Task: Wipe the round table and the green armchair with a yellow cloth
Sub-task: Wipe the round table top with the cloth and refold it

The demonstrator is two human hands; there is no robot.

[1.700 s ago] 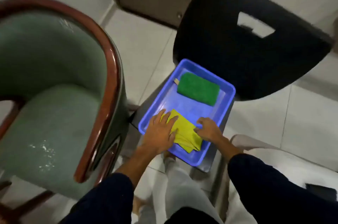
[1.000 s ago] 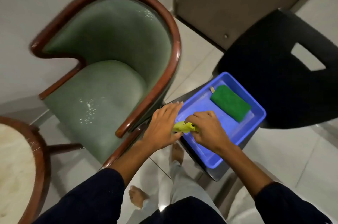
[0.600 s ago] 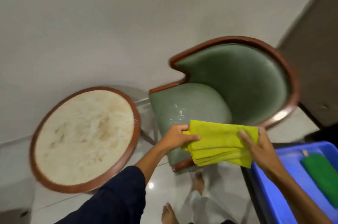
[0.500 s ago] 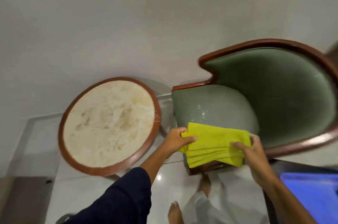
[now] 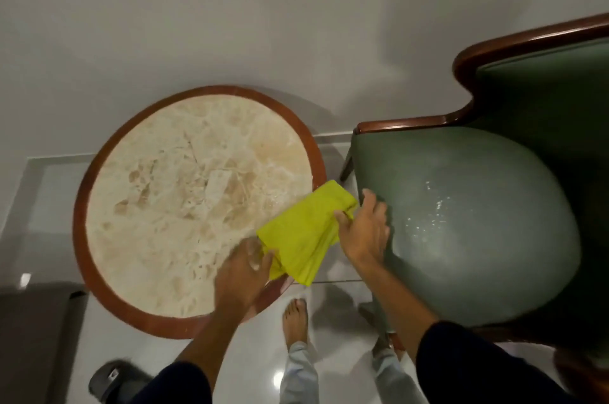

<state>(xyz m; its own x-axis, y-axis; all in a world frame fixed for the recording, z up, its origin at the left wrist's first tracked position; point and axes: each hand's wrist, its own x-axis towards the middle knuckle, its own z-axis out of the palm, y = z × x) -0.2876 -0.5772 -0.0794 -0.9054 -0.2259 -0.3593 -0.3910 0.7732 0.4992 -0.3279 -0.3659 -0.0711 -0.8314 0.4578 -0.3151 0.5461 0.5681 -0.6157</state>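
Observation:
A folded yellow cloth (image 5: 304, 229) hangs over the right rim of the round table (image 5: 164, 205), which has a pale marble top and a brown wooden rim. My left hand (image 5: 242, 271) grips the cloth's lower left corner above the table's near right edge. My right hand (image 5: 364, 232) pinches the cloth's right edge, between the table and the green armchair (image 5: 478, 222). The armchair stands to the right, with white specks on its seat and a brown wooden frame.
A white wall runs behind the table and the armchair. My bare foot (image 5: 296, 318) stands on the glossy tiled floor between them. A dark sandal (image 5: 113, 380) lies at the lower left, beside a grey surface (image 5: 36, 337).
I lifted the yellow cloth out of the blue tray, turned left past the armchair, and both hands carried the cloth over to the table's right edge. The tray is out of view.

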